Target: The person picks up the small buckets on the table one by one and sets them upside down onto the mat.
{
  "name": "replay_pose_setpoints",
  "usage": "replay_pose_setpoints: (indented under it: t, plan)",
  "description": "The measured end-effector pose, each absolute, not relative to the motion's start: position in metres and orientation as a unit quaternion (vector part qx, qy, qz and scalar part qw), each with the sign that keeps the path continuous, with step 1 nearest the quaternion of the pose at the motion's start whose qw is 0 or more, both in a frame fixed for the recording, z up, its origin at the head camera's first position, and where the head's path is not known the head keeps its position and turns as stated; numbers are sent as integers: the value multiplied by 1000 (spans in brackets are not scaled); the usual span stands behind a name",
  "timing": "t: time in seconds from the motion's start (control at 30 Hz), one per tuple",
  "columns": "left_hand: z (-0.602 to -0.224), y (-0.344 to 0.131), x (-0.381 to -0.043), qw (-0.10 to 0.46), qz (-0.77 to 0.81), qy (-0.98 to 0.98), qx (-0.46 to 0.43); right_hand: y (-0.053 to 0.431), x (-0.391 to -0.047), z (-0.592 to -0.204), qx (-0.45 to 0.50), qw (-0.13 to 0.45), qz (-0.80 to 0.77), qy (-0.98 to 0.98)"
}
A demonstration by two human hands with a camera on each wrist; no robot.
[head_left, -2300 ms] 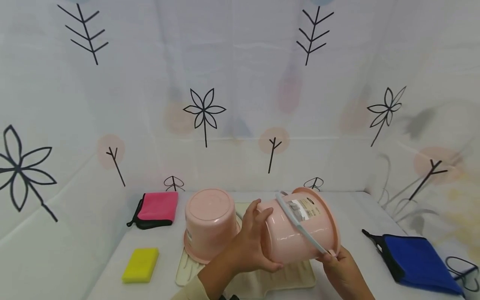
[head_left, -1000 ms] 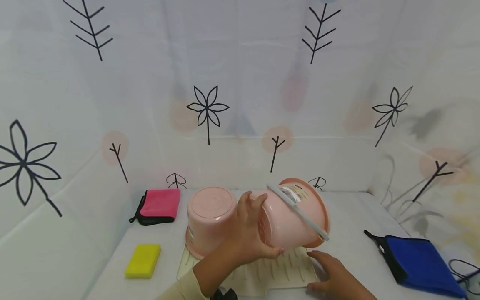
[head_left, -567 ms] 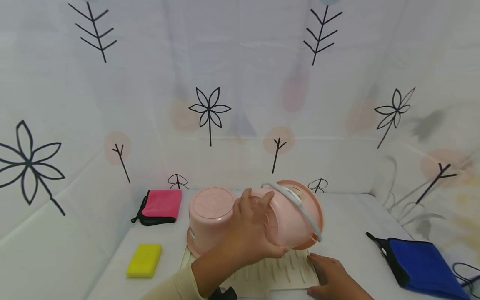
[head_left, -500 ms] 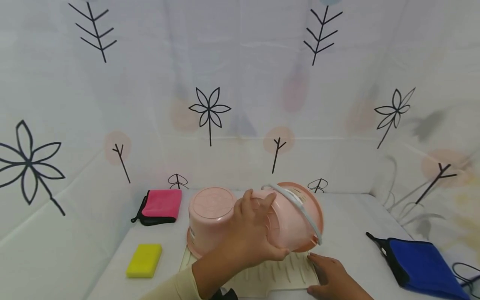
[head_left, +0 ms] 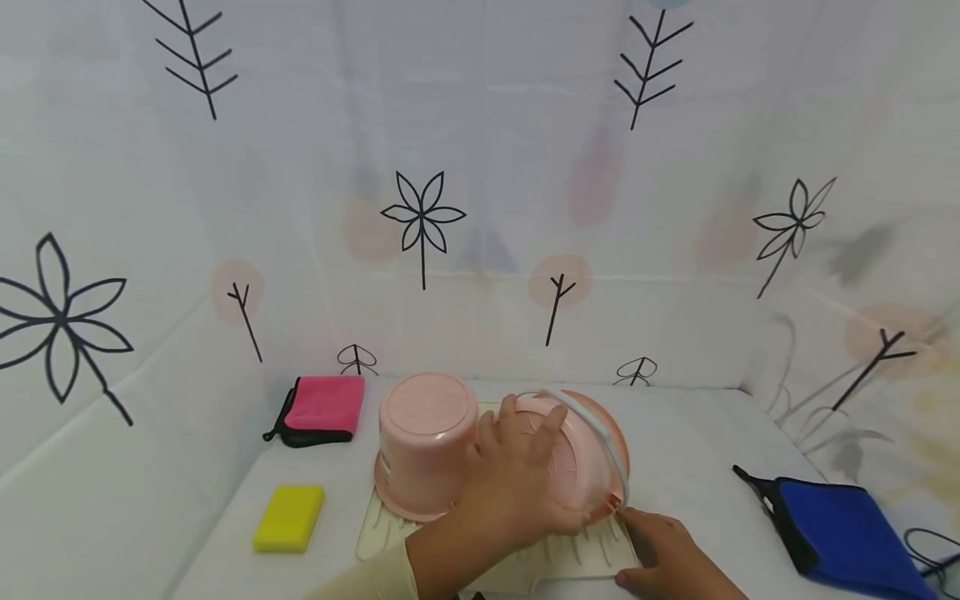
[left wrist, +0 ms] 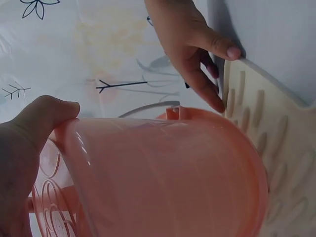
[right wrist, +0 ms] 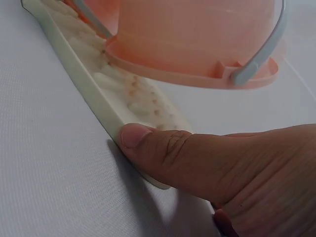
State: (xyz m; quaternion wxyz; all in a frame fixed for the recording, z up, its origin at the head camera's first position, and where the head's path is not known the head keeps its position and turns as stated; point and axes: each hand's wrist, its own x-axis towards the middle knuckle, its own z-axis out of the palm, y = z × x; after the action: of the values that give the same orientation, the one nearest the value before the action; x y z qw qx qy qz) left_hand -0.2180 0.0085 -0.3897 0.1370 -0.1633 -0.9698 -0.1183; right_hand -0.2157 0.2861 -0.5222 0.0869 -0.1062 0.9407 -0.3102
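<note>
My left hand grips a pink bucket around its base, thumb and fingers spread. This bucket is tipped nearly upside down, its rim low over a cream ridged draining mat; whether the rim touches is hard to tell. Its grey handle hangs over the side, close to my right hand. A second pink bucket stands upside down on the mat's left part. My right hand holds the mat's near right corner, the thumb on the rim; in the right wrist view its other fingers are mostly hidden.
A folded pink cloth with black trim lies at the back left. In front of it is a yellow sponge. A folded blue cloth lies at the right. A printed white curtain hangs behind the table.
The right hand has let go of the bucket's rim and gone down to the mat. My left hand has tipped the bucket further over, lowered it and brought it left.
</note>
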Motion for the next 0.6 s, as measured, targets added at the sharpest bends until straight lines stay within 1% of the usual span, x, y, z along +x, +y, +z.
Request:
replay_pose_setpoints:
  t: [0.1, 0.33, 0.5, 0.6]
  plan:
    - [-394, 17, -215, 151, -100, -971, -156, 286, -216, -522, -115, 88, -309, 940]
    - [-399, 42, -209, 159, -104, -972, -136, 286, -212, -521, -123, 74, -315, 938]
    - [-403, 56, -213, 179, -94, -971, -126, 282, -212, -518, -78, 90, -321, 940]
    - [-403, 65, -216, 179, -95, -972, -115, 280, -211, -517, -54, 94, -315, 943]
